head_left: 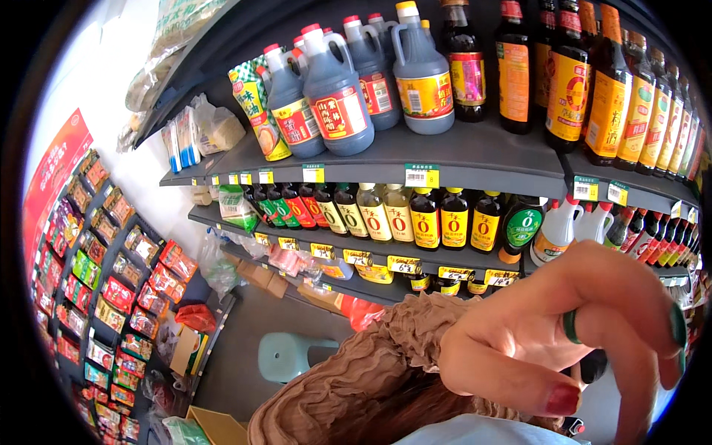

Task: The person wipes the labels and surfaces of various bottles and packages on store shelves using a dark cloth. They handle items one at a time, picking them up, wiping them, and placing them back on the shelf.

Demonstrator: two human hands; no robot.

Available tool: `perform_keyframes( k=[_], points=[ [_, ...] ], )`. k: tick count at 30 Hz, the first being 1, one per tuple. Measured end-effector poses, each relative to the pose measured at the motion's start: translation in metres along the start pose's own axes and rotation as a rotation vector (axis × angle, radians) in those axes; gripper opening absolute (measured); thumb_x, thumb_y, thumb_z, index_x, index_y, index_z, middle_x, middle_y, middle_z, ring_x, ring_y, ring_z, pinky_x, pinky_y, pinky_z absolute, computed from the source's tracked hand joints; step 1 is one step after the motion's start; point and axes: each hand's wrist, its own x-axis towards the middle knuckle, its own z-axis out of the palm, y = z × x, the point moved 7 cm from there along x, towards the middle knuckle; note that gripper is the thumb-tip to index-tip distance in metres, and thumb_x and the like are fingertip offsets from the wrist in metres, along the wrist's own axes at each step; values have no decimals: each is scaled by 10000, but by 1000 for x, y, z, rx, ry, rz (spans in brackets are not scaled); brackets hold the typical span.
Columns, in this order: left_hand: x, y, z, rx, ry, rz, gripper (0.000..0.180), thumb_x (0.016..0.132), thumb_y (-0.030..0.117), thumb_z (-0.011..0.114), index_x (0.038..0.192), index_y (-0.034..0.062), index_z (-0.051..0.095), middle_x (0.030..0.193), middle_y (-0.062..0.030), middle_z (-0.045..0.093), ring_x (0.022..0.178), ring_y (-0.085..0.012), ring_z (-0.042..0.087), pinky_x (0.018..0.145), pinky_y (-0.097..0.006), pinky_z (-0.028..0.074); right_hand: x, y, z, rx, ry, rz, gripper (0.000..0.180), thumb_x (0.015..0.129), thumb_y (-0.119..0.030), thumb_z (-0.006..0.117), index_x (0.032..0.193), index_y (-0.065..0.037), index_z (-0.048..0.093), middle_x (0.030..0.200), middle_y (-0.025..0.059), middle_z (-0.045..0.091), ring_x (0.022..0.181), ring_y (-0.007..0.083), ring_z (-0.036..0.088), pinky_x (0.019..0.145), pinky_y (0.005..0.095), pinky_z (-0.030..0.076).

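Note:
My left hand (534,326) reaches across the lower right, close to the camera, from a brown ruffled sleeve (334,378). Its fingers are loosely bent and stand apart from the thumb. I see nothing between them. A dark green ring (570,327) circles one finger; the thumbnail is red and other nails are green. Behind the hand, nearest to it, are a green-labelled dark bottle (521,228) and a white-handled jug (554,231) on the lower shelf. A gap seems to separate them from the hand. My right hand is out of sight.
The upper shelf (489,156) carries large handled vinegar jugs (337,93) and several tall dark bottles (569,81). Soy sauce bottles (426,219) line the shelf below. At left stands a rack of snack packets (119,293). A pale teal stool (278,356) and cardboard box (215,426) sit lower down.

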Motion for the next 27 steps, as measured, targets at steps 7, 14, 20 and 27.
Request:
perform_keyframes(
  k=[7, 14, 20, 27],
  points=[
    [-10, 9, -2, -51, 36, -63, 470, 725, 53, 507, 1154, -81, 370, 908, -190, 581, 934, -271, 512, 842, -384, 341, -7, 0, 9, -1, -15, 2, 338, 733, -52, 559, 1057, 37, 517, 929, 144, 597, 739, 261, 607, 652, 339, 505],
    [-15, 3, 0, -84, 41, -99, 469, 736, 60, 509, 1156, -81, 356, 892, -192, 586, 924, -275, 518, 840, -385, 345, -14, 4, 11, 1, -19, 4, 336, 736, -56, 561, 1057, 36, 518, 926, 144, 598, 734, 261, 607, 646, 339, 505],
    [-23, 12, 4, -54, 61, -122, 469, 745, 67, 510, 1158, -81, 344, 878, -194, 590, 915, -279, 523, 837, -386, 349, -10, 12, 16, -3, -60, 19, 335, 739, -58, 563, 1057, 35, 519, 924, 144, 599, 729, 261, 607, 641, 339, 506],
    [-25, 31, 4, -72, 80, -123, 471, 755, 75, 513, 1160, -82, 330, 862, -197, 595, 904, -283, 529, 834, -386, 354, 10, -9, 22, -10, -60, 26, 333, 741, -62, 565, 1058, 33, 519, 921, 144, 601, 723, 261, 607, 635, 340, 506]
  ],
)
